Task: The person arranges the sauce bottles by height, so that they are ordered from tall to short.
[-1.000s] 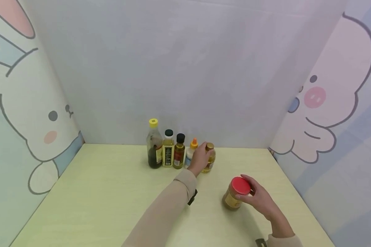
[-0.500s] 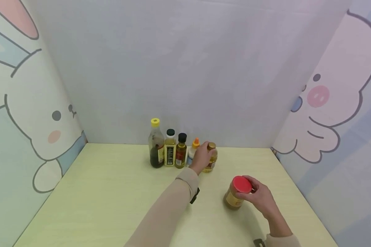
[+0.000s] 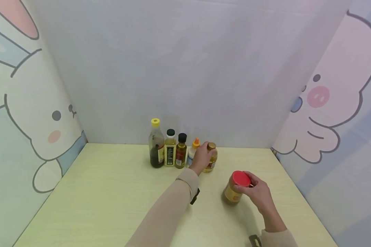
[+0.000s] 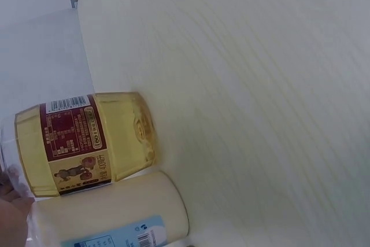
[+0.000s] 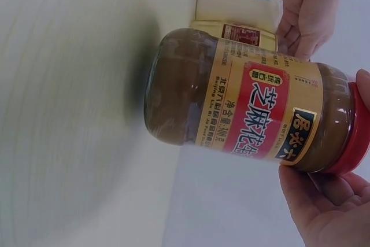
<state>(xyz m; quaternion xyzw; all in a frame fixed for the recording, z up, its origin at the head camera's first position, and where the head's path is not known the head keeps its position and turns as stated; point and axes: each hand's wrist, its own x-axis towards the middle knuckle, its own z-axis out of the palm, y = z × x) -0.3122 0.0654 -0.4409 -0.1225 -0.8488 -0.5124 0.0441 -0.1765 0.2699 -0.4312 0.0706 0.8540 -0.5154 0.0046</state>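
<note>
My right hand (image 3: 259, 193) grips a jar of sesame peanut butter (image 5: 248, 102) by its red lid (image 3: 241, 178), thumb on the near side and fingers behind. The jar leans a little, and its base casts a dark shadow on the table beneath. At the back, my left hand (image 3: 201, 157) holds a small golden cooking oil bottle (image 4: 81, 143) around its capped top. This bottle stands upright, its middle partly hidden by the hand. Directly left of it is a white squeeze bottle (image 3: 191, 152) with an orange nozzle, partly covered by the same hand.
Left of the squeeze bottle, a dark-capped red-label bottle (image 3: 180, 152), a square oil bottle (image 3: 170, 151) and a tall yellow-capped bottle (image 3: 156, 147) of dark liquid stand in a row. Behind them rises a pale curtain (image 3: 173, 68). The pale wooden table (image 3: 96, 199) spreads forward from the row.
The jar has shifted slightly away from me, toward the back row, together with my right hand. My left hand keeps its hold on the oil bottle. The head view turned slightly earlier.
</note>
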